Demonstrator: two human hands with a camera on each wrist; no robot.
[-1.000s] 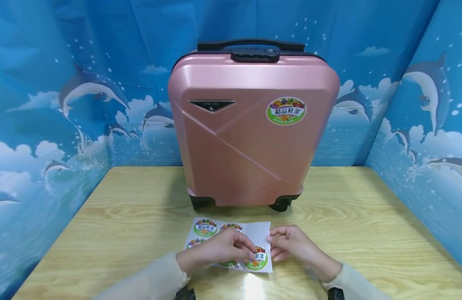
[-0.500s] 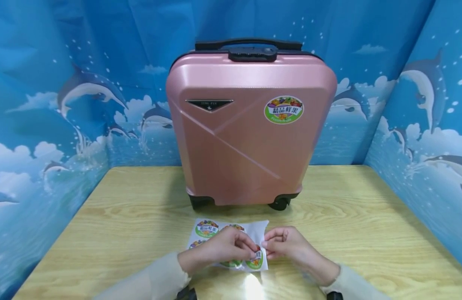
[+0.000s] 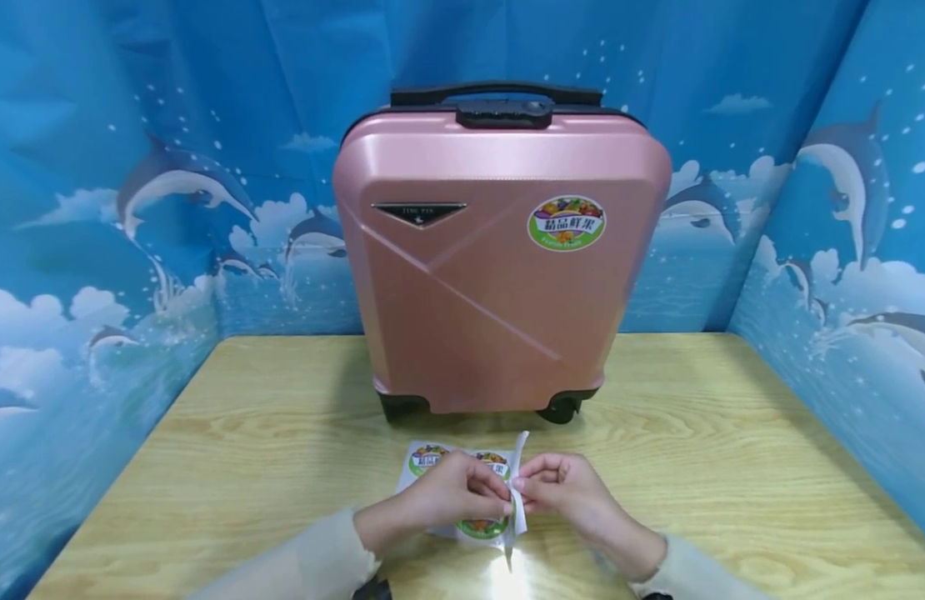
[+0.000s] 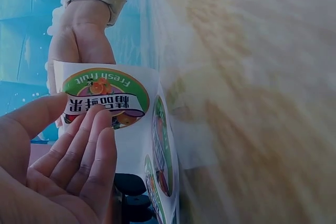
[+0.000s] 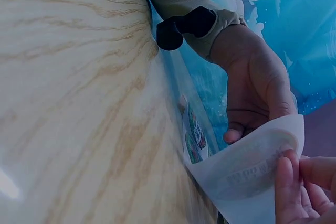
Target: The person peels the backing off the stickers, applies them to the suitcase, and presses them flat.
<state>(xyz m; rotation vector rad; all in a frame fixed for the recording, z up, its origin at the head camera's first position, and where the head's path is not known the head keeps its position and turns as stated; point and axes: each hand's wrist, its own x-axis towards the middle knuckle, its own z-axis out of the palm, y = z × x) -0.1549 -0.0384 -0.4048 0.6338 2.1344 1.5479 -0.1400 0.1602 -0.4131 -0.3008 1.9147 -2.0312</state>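
Observation:
A white sticker sheet (image 3: 410, 475) with several round fruit stickers lies on the table, its right end bent steeply up. My left hand (image 3: 458, 492) has thumb and fingertips at the edge of one green-rimmed sticker (image 4: 107, 90), seeming to pinch it; whether that edge is off the backing I cannot tell. My right hand (image 3: 575, 496) pinches the raised end of the sheet between thumb and fingers. From the right wrist, the sheet's white back (image 5: 236, 198) shows, hiding part of the left hand (image 5: 257, 90). A matching sticker (image 3: 567, 223) is on the upright pink suitcase (image 3: 470, 333).
The suitcase stands just behind the sheet, with black wheels (image 3: 560, 408) and a black top handle (image 3: 496, 88). A wood-grain table (image 3: 267, 433) extends around it. Blue dolphin-printed curtains (image 3: 282, 158) enclose the back and sides.
The sheet's right end has gone from flat to curled upward and leftward, drawn by my right hand. My right hand has shifted slightly left; my left hand stays almost in place.

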